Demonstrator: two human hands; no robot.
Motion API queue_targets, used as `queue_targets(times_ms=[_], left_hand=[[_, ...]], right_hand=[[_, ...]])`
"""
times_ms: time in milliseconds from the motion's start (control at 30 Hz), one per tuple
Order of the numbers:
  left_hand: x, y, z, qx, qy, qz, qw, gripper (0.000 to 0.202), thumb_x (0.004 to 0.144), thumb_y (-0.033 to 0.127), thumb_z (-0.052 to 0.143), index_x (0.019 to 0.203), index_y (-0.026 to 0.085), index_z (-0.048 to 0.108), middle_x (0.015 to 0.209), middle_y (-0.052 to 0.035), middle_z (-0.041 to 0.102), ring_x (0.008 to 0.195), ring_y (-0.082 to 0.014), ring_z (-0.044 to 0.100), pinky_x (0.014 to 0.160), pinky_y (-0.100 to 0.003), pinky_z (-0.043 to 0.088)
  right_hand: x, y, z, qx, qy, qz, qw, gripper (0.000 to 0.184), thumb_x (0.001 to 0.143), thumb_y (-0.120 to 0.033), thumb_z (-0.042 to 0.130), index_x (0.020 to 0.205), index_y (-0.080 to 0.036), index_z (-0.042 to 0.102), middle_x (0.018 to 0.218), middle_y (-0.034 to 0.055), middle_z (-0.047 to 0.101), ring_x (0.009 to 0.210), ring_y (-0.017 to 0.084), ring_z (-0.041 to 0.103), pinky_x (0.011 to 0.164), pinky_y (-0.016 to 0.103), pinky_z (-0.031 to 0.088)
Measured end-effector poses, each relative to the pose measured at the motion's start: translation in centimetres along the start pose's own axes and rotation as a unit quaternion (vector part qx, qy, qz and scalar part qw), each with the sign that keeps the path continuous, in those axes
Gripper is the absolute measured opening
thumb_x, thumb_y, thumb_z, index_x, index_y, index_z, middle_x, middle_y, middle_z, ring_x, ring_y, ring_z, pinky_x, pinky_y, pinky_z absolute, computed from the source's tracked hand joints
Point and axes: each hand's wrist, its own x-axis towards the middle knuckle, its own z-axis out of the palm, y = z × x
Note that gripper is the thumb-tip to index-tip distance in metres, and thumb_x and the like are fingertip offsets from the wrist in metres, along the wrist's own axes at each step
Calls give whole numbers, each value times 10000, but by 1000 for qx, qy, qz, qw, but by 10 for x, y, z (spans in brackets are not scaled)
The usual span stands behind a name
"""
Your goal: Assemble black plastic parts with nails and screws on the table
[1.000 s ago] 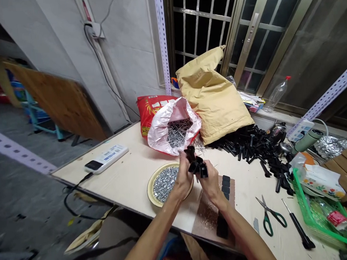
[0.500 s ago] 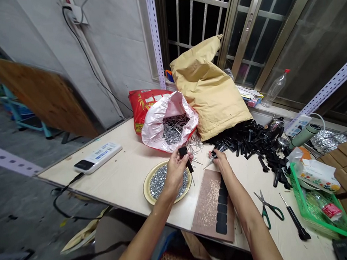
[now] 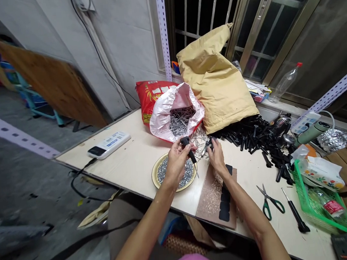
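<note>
My left hand (image 3: 177,161) is closed around a black plastic T-shaped part (image 3: 191,154), with a thin metal rod sticking out of its lower end. It hovers over the rim of a yellowish dish (image 3: 154,179) filled with small silver metal pieces (image 3: 162,168). To the right, the fingers of my right hand (image 3: 217,154) are pinched on a small black part (image 3: 211,143); silver metal shows beside the fingertips, its kind unclear. Loose nails or screws (image 3: 199,135) lie behind both hands. Below my right wrist is a brown board (image 3: 206,203) bearing a row of black rounded pads (image 3: 224,211).
An open red-and-white bag (image 3: 158,125) of long metal fasteners stands behind the dish. A brown paper sack (image 3: 218,91) leans beside a heap of black plastic parts (image 3: 251,134). Scissors (image 3: 267,202), a screwdriver (image 3: 297,216) and a green basket (image 3: 303,200) lie right; a white device (image 3: 109,144) left.
The view has shifted, so the table sits a little higher and further right. The black part in my left hand has turned, showing its T shape. My right hand stays pinched near the loose fasteners.
</note>
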Motion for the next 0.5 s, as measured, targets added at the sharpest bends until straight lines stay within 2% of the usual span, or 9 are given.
queue_targets(times_ms=[33,67,133,167,200,333,500], left_hand=[[1,0,-1,-13,-10,-20,1000,368,629,246,758,938,171,573,810,-27,668,702,-147,670,700,-291,542],[2,-1,-1,-27,-20,-43,998,324,625,233,760,890,166,586,787,-29,667,708,-151,667,680,-280,542],[3,-3,0,-55,-30,-92,994,228,630,204,753,804,158,611,745,-36,665,723,-156,660,632,-247,535],[2,-5,1,-64,-32,-114,991,183,641,192,744,772,157,622,732,-40,665,729,-155,656,609,-231,529],[0,-7,2,-71,-33,-134,988,144,654,184,734,749,155,630,726,-43,666,732,-153,651,590,-219,523],[-8,-16,1,-58,-30,-146,987,118,681,206,734,724,145,642,703,-39,660,666,-135,634,502,-195,497],[-15,-27,-5,-8,-13,-94,995,242,607,314,801,647,148,629,601,-35,640,549,-144,606,444,-235,501]], right_hand=[[-7,-7,-6,-53,-49,-83,994,323,801,-248,608,1122,-213,626,1229,63,581,1193,200,491,998,363,418],[-14,-14,-12,-110,-107,-179,972,291,836,-228,571,1119,-240,635,1257,59,570,1215,191,484,1017,371,410],[-25,-26,-22,-192,-204,-352,893,281,891,-202,499,1117,-290,641,1275,42,570,1231,181,485,1016,391,430],[-29,-30,-25,-203,-227,-405,862,284,902,-191,488,1105,-309,646,1259,30,587,1229,177,491,1006,394,446],[-32,-34,-28,-206,-234,-440,842,285,906,-181,488,1093,-321,652,1237,19,607,1229,176,493,1000,396,456],[-37,-41,-29,-232,-219,-476,819,286,914,-173,481,1048,-338,673,1154,-7,664,1210,177,513,1010,412,446],[-45,-43,-17,-281,-322,-465,776,261,914,-221,473,1012,-354,675,1107,-32,686,1161,170,555,1040,445,397]])
